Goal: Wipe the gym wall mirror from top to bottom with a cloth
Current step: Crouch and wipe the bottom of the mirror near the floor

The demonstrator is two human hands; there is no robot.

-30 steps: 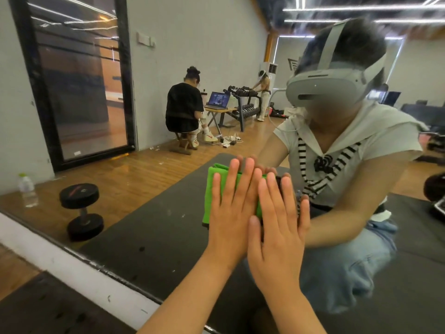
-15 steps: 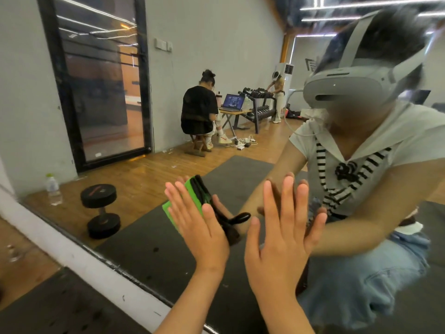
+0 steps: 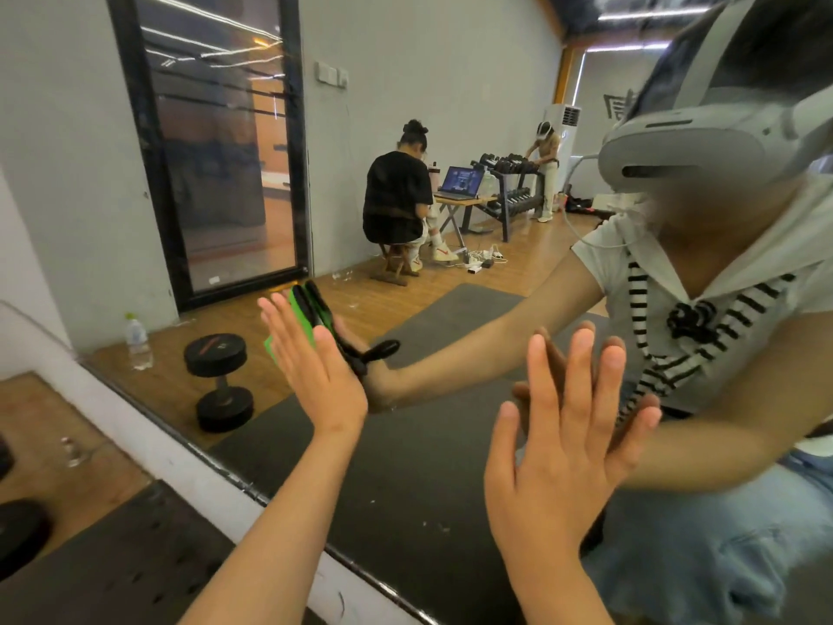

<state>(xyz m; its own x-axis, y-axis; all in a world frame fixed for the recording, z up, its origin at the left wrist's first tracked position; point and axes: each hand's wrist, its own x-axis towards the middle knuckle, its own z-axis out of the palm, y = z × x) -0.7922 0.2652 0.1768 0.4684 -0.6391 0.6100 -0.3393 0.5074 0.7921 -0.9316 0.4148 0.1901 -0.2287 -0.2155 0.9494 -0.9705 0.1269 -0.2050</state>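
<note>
The left hand is pressing a green cloth against the mirror, its fingers lying straight and close together and pointing toward 11 o'clock. The cloth is sitting low on the glass, at 9 o'clock from the middle of the view, sandwiched between the palm and the mirror. Only its green edge is showing past the fingers on the hand's 11 o'clock side, next to the dark reflection of those fingers.

The right hand is standing open at 4 o'clock from the left hand and well apart from it. Its fingers are straight, slightly spread and pointing toward 12 o'clock, holding nothing. Its palm is facing the glass, and its reflection is showing just behind the fingers. I cannot tell whether it is actually touching the mirror.

A white ledge is running under the mirror from 9 o'clock down toward 6 o'clock, and a dark mat is lying on the floor at 7 o'clock.

In the reflection, a black dumbbell is standing on end at 9 o'clock of the left hand, with a water bottle near it at its 10 o'clock. Farther back, at 12 o'clock, a seated person is facing a laptop beside a weight rack.
</note>
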